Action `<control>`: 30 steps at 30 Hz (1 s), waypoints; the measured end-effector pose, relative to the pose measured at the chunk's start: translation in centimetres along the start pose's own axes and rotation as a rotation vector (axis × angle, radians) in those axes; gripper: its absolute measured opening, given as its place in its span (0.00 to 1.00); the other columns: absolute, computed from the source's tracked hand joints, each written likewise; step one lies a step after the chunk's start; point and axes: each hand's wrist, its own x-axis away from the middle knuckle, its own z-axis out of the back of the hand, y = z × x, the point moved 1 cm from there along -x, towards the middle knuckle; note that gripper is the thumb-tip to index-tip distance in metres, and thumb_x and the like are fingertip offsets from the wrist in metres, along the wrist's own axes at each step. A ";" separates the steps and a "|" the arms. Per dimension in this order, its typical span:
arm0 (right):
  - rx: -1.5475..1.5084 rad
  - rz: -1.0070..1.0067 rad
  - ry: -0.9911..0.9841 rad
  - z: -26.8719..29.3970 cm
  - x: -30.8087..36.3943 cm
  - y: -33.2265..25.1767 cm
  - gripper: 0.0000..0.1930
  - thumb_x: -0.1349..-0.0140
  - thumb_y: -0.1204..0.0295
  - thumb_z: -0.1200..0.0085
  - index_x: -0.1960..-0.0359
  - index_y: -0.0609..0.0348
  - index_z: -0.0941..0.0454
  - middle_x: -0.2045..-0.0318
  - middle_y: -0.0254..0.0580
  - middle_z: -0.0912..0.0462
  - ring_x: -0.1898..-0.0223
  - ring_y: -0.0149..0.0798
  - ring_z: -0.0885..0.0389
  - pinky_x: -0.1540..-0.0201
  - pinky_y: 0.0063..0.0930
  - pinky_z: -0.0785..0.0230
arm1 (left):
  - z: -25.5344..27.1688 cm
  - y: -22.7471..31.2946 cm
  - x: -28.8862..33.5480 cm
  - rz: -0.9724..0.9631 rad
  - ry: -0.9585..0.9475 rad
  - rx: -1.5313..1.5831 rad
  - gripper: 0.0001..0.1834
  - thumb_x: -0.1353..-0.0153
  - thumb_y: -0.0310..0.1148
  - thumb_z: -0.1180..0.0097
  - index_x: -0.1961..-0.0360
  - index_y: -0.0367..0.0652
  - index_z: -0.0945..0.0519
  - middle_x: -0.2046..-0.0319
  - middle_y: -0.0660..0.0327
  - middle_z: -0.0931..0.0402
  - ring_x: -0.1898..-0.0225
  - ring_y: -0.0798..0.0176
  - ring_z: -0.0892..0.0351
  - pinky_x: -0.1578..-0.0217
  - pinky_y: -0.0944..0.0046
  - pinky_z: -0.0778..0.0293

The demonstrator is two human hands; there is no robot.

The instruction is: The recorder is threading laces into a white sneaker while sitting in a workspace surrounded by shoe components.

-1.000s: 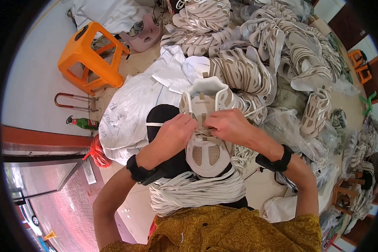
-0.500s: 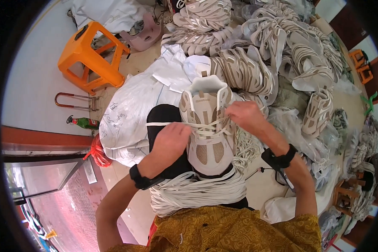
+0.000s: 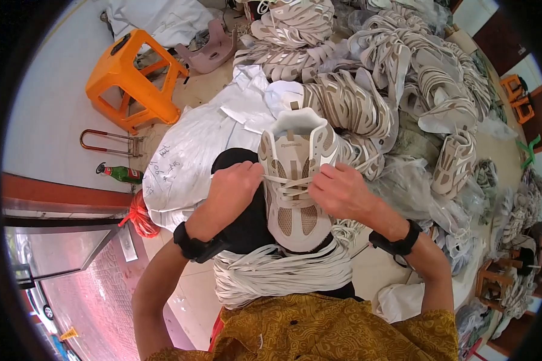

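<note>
A beige and white shoe upper (image 3: 294, 225) rests toe toward me on my lap, its ankle opening away from me. White shoelace (image 3: 292, 188) crosses over its tongue in several rows. At the shoe's left edge, my left hand (image 3: 236, 188) is closed in a pinch on the lace. My right hand (image 3: 343, 191) is closed too, against the right row of eyelets; its fingertips pinch lace there, partly hidden by the hand. A thick bundle of white laces (image 3: 271, 277) lies across my lap below the toe.
Stacks of similar shoe uppers (image 3: 349, 105) and clear plastic bags (image 3: 403, 180) pile up ahead and to the right. A white sack (image 3: 186, 153) lies ahead left, with an orange stool (image 3: 135, 78), a green bottle (image 3: 126, 174) and a red plastic bag (image 3: 141, 216) beside it.
My right hand has come down and inward onto the lacing from the shoe's upper right side. My left hand has shifted slightly left and away from me. The lacing looks tighter.
</note>
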 end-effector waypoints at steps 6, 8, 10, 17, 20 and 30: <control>0.084 0.029 0.160 0.8 -1.1 0.0 0.05 0.66 0.71 0.52 0.87 0.57 0.34 0.83 0.32 0.36 0.76 0.32 0.34 0.82 0.23 0.44 | 1.4 -3.0 0.4 -0.021 0.079 -0.113 0.03 0.54 0.22 0.54 0.75 0.40 0.31 0.79 0.56 0.32 0.75 0.53 0.28 0.77 0.59 0.31; 0.060 0.055 0.230 0.7 -1.5 0.1 0.05 0.65 0.71 0.52 0.86 0.57 0.33 0.83 0.32 0.36 0.77 0.32 0.34 0.82 0.22 0.45 | 2.6 -8.0 2.6 0.120 0.179 -0.196 0.03 0.52 0.25 0.55 0.74 0.39 0.30 0.76 0.53 0.29 0.71 0.50 0.27 0.73 0.57 0.31; 0.049 0.031 0.209 -0.5 -0.4 0.4 0.04 0.65 0.71 0.52 0.85 0.57 0.32 0.83 0.32 0.35 0.77 0.32 0.34 0.81 0.22 0.44 | 3.9 -11.5 4.3 0.340 0.006 -0.198 0.04 0.49 0.28 0.55 0.75 0.39 0.30 0.75 0.51 0.28 0.71 0.48 0.27 0.72 0.53 0.33; -0.155 -0.309 0.279 -0.7 4.7 1.5 0.07 0.62 0.75 0.47 0.77 0.56 0.26 0.78 0.32 0.27 0.73 0.36 0.29 0.74 0.27 0.36 | 2.6 -13.6 5.4 0.392 -0.028 -0.258 0.04 0.47 0.29 0.58 0.74 0.42 0.31 0.76 0.53 0.29 0.71 0.48 0.28 0.72 0.52 0.34; -0.369 -0.345 0.202 1.1 0.4 0.7 0.08 0.61 0.77 0.44 0.75 0.56 0.24 0.76 0.35 0.24 0.71 0.38 0.27 0.71 0.27 0.33 | 2.1 -11.4 4.9 0.283 -0.011 -0.154 0.11 0.50 0.25 0.58 0.64 0.44 0.29 0.68 0.53 0.29 0.68 0.47 0.28 0.67 0.54 0.31; -0.239 -0.212 -0.061 -1.6 -1.5 0.6 0.07 0.63 0.76 0.46 0.78 0.54 0.27 0.82 0.31 0.29 0.75 0.34 0.28 0.75 0.26 0.33 | 0.2 -0.5 -0.3 0.058 -0.080 0.053 0.11 0.54 0.29 0.45 0.68 0.42 0.29 0.76 0.57 0.32 0.72 0.55 0.27 0.74 0.59 0.30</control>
